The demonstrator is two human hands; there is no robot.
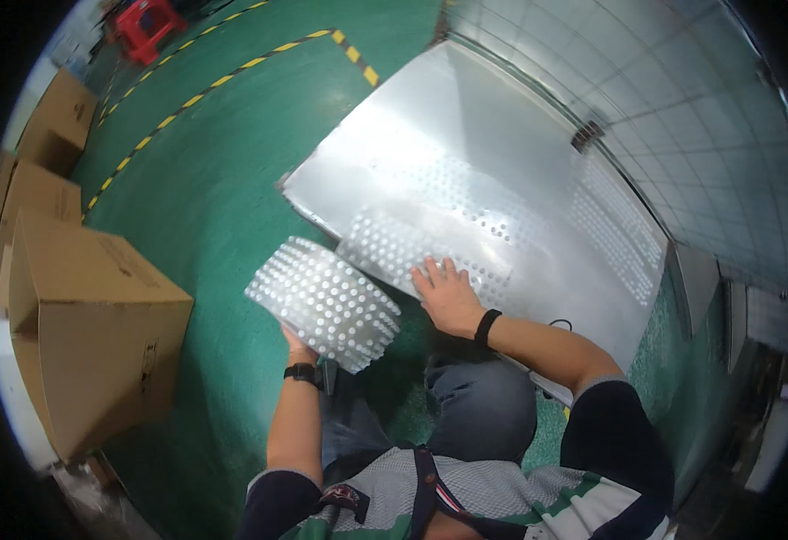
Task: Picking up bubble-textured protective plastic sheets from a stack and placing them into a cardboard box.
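Note:
My left hand (pixel 294 340) holds a curled, clear strip covered in rows of round whitish dots (pixel 326 292) from beneath. Most of its fingers are hidden under the strip, which is bent into an arch in front of my knees. To the right, my right hand (pixel 451 300) lies flat with its fingers spread. It rests on a second clear dotted sheet (pixel 385 245) along the near edge of a large silvery panel (pixel 358 148). Whether the strip and the sheet are one piece I cannot tell.
Brown cardboard boxes (pixel 115 333) stand on the left. A red plastic stool (pixel 146 27) is at the far left. Yellow and black tape (pixel 205 87) marks the green floor (pixel 232 171). Beyond the panel on the right rises a pale surface with grid lines (pixel 682 99).

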